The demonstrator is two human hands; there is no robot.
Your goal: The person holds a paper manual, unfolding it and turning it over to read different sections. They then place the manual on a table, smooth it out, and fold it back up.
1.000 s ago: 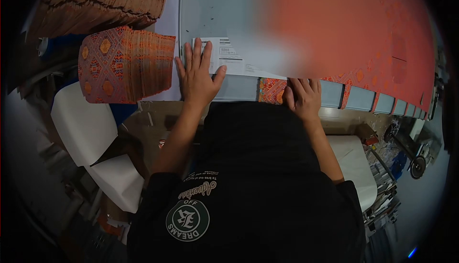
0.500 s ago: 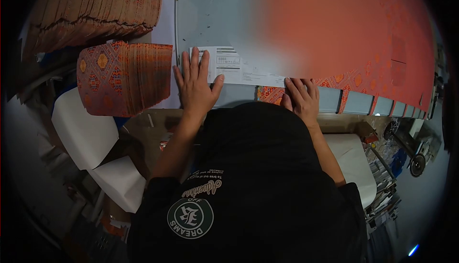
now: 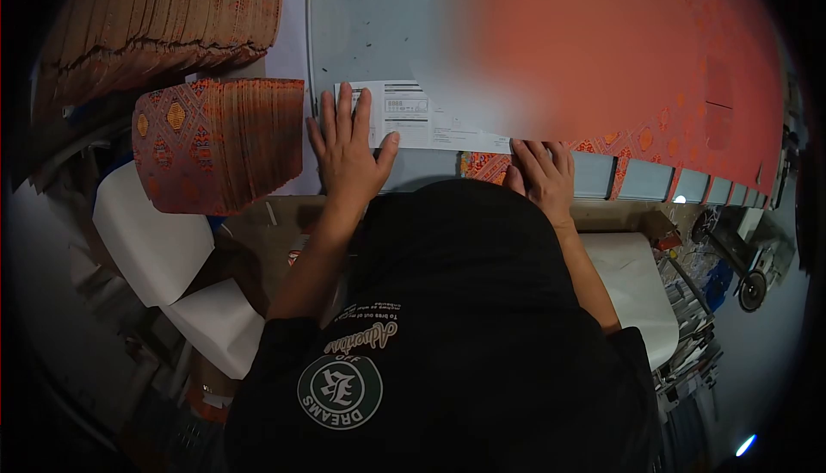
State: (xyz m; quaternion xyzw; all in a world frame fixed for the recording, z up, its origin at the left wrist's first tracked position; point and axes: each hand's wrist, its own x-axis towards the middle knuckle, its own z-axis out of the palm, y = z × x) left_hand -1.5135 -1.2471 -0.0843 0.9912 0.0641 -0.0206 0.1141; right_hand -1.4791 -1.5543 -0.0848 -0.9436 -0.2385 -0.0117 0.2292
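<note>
A long white printed sheet (image 3: 406, 120) lies flat on the grey-blue tabletop (image 3: 370, 34). On its left end rests my left hand (image 3: 351, 156), open, palm down with the fingers spread. My right hand (image 3: 544, 173) lies at the sheet's right end, fingertips touching it near the table's front edge, fingers extended. A red-orange patterned sheet (image 3: 641, 142) covers the right side of the table beyond my right hand. Much of its middle is blurred over, and the blur hides part of the printed sheet too.
A stack of orange patterned pieces (image 3: 249, 142) stands left of my left hand. Behind it sits a larger stack (image 3: 172, 8). White box-like shapes (image 3: 155, 228) are below left, and a pale covered surface (image 3: 628, 288) is below right. A wheel (image 3: 752, 288) shows far right.
The view has shifted slightly, so the table and stacks appear a little farther left. Both hands keep their places on the printed sheet.
</note>
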